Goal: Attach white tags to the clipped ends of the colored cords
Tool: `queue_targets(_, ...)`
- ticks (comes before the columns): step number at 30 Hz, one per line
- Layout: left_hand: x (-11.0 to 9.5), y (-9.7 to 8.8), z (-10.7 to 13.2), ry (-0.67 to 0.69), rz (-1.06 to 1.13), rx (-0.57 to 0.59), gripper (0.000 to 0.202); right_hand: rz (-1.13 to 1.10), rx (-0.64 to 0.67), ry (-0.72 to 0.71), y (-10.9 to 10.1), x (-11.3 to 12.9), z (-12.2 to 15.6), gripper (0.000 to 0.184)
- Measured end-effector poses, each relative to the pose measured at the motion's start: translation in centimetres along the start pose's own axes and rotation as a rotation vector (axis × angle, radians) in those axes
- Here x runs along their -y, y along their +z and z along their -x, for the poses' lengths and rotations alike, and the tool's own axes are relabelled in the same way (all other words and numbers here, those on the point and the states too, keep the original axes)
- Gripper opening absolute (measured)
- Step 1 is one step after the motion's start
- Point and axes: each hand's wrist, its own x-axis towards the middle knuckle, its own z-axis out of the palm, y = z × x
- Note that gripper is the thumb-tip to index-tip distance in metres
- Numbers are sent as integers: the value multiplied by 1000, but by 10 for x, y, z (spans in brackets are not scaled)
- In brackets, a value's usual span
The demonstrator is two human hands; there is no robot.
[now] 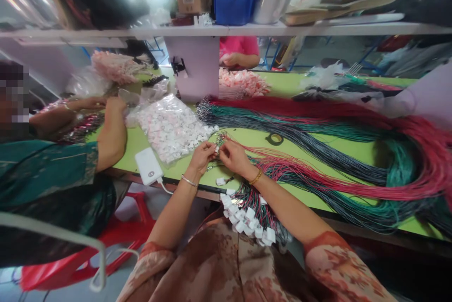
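Observation:
My left hand (202,155) and my right hand (232,155) meet over the green table (247,138), fingers pinched together around the ends of thin wires and a small white connector (216,150). A long bundle of red, green and dark wires (318,170) runs from my hands off to the right. Finished wires with white connectors (247,219) hang over the table edge into my lap. A clear bag of white connectors (173,127) lies just left of my left hand. One loose connector (221,181) sits below my hands.
A white power bank (149,166) lies at the table edge. A tape roll (274,139) sits behind my hands. A person in green sits at left, arm (111,132) on the table. Another person in pink (238,51) works opposite. A shelf (247,29) holds boxes overhead.

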Motion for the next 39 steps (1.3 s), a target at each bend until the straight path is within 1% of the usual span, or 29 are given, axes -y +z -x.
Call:
queue_targets(5,2,1,-3,35,-29,-100,36,-41,-11,4,0,-4,1,9)
queue_targets(8,2,-1,-3,56,-62,-88,35,-39,16,35,1,-4,4,9)
queue_targets(11,1,-5,-3,48,-145,-55,31,-52,105,51,-1,-11,1,9)
queue_targets(13,-1,-7,-4,82,-227,-95,26,-8,130,126,-7,-22,-5,13)
queue_targets(15,-4,-6,-5,133,-289,-124,22,143,90,257,-15,-35,-13,15)
queue_targets(17,-7,-2,-7,149,-308,-102,20,312,77,364,-23,-48,-19,16)
queue_targets(19,-10,6,-9,121,-275,-67,20,377,114,410,-27,-58,-22,15)
queue_targets(21,-10,14,-10,71,-200,-61,22,355,143,419,-28,-64,-22,16)
queue_targets(23,-7,19,-11,16,-103,-56,23,328,128,411,-28,-66,-21,18)
queue_targets(27,3,20,-11,-56,42,-13,26,390,69,353,-32,-60,-18,17)
queue_targets(30,8,16,-10,-68,69,0,27,438,58,336,-34,-49,-19,18)
queue_targets(34,9,14,-9,-91,68,-7,28,391,106,345,-32,-39,-28,19)
queue_targets(36,9,13,-9,-92,70,-6,29,373,127,330,-31,-37,-32,18)
queue_targets(39,9,13,-7,-88,69,2,31,407,132,305,-32,-40,-34,17)
